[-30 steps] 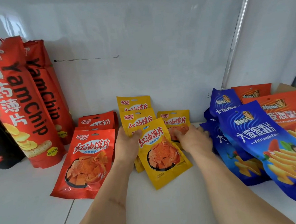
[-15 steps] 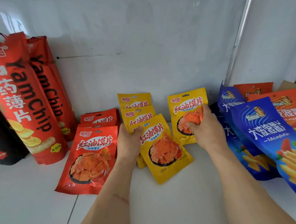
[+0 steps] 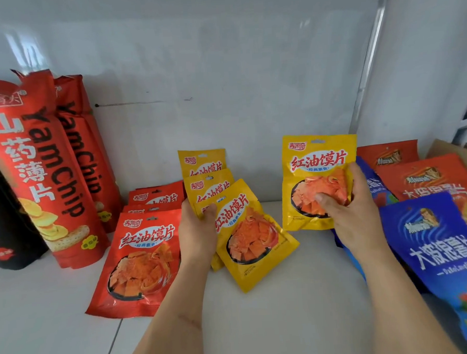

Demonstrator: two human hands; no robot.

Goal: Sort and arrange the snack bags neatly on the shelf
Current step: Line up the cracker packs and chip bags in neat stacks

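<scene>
My right hand (image 3: 348,214) grips a yellow snack bag (image 3: 315,161) and holds it upright above the white shelf (image 3: 275,323), right of centre. My left hand (image 3: 197,230) pinches the top corner of the front yellow bag (image 3: 255,246), which lies tilted at the head of a row of three yellow bags (image 3: 202,162). Left of them, three red bags of the same snack stand in a row, the front red bag (image 3: 142,262) leaning forward.
Tall red Yam Chip bags (image 3: 37,171) and a black bag (image 3: 5,232) stand at the left against the back wall. Blue bags (image 3: 441,249) and orange bags (image 3: 427,180) of wave chips lie piled at the right. A metal post (image 3: 367,61) rises at the right rear.
My right hand has picked up the rear yellow bag from behind the row and lifted it upright, toward the right. My left hand has kept its hold on the front yellow bag.
</scene>
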